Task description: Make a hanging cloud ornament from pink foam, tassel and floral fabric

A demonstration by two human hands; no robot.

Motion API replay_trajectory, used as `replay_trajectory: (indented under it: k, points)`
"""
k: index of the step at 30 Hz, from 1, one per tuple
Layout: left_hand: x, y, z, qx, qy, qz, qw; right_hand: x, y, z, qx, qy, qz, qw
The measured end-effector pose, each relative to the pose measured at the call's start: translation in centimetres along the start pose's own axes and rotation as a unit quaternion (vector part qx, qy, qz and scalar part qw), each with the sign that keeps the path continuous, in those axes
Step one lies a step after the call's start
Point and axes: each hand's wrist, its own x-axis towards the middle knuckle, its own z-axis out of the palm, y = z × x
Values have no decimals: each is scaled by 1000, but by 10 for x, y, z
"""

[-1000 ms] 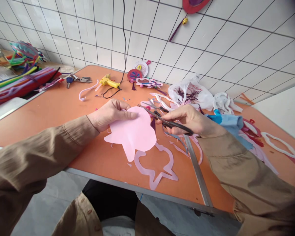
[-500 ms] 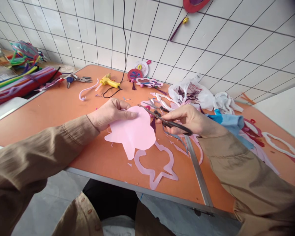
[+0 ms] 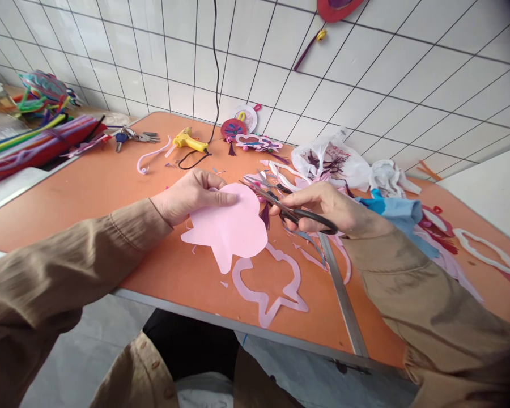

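Note:
My left hand (image 3: 187, 195) pinches the top left edge of a pink paper cut-out (image 3: 229, 229), thumb on top, holding it just above the orange table (image 3: 93, 187). My right hand (image 3: 323, 207) grips black-handled scissors (image 3: 289, 211), whose blades point left at the cut-out's upper right edge. Below the cut-out a pink paper outline (image 3: 267, 289) lies flat near the table's front edge.
Pink scraps and a white plastic bag (image 3: 327, 161) lie behind my right hand, blue paper (image 3: 393, 212) beside it. A yellow glue gun (image 3: 189, 141), keys (image 3: 131, 136) and finished paper ornaments (image 3: 246, 133) lie at the back. Coloured pipe cleaners (image 3: 29, 144) lie far left. A metal seam (image 3: 342, 294) crosses the table.
The pink cut-out has shifted slightly upward and turned a little in my left hand. The scissors have edged a bit to the right and their handles spread slightly.

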Motion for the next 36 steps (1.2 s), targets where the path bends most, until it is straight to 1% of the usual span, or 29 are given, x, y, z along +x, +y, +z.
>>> replay_trajectory:
  k: [7, 14, 21, 24, 28, 34, 36]
  points:
    - [-2, 2, 1, 24, -1, 0, 1000, 1, 1, 3, -20, 25, 29, 999]
    - [-1, 2, 2, 30, 5, -4, 1000, 3, 5, 1, -28, 23, 7, 999]
    - [-2, 3, 1, 38, -2, -9, 999, 2, 5, 0, -60, 25, 11, 998]
    - [-2, 2, 0, 30, -6, -2, 1000, 2, 4, -1, -48, 21, -2, 999]
    - [-1, 2, -1, 26, -25, -10, 999, 1, 1, -1, -49, -5, -9, 999]
    - [-2, 2, -3, 46, -101, -31, 993, -1, 4, -1, -79, -27, 41, 996]
    - [-3, 2, -3, 43, -115, -36, 992, -1, 7, -2, -89, -36, 51, 994]
